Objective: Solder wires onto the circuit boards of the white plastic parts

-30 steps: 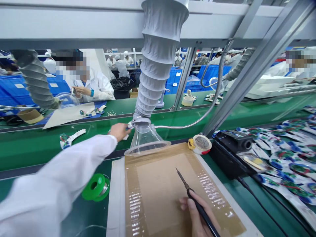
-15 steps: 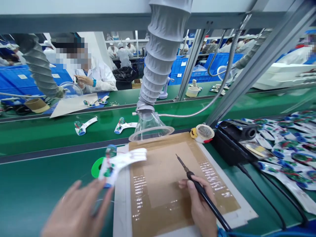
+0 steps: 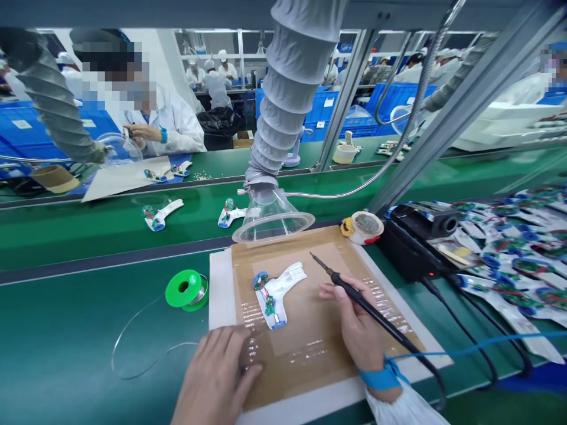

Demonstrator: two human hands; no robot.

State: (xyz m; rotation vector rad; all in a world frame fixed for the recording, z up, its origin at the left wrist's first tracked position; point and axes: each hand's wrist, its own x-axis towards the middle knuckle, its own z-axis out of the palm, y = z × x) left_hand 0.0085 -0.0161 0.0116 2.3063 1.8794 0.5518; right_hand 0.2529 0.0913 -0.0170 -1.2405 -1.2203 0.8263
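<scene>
My right hand (image 3: pixel 361 319) is closed around the black handle of a soldering iron (image 3: pixel 363 301), its tip pointing up and left above the cardboard work board. On that board (image 3: pixel 328 378) lies a white handle-shaped plastic shell (image 3: pixel 283 289) with green circuit boards, red wires and blue ends. My left hand (image 3: pixel 217 372) rests at the board's lower left edge, thumb apart from the fingers; the shell is out of its reach by a small gap. A green spool of solder wire (image 3: pixel 183 288) stands left of the board. Its loose wire (image 3: pixel 116 348) loops to my left hand, where its end is hidden.
A clear fume hood (image 3: pixel 274 227) on a ribbed duct hangs over the board's far edge. At right stand a tip-cleaner tub (image 3: pixel 365 227), a black soldering station (image 3: pixel 411 251) and many piled shells (image 3: pixel 522 265). More shells (image 3: pixel 162 213) lie on the green belt. A co-worker (image 3: pixel 155 124) sits opposite.
The shell has gone from my left hand onto the board, and that hand has drawn back to the board's lower left edge. My right hand keeps holding the iron. The view has tilted slightly down.
</scene>
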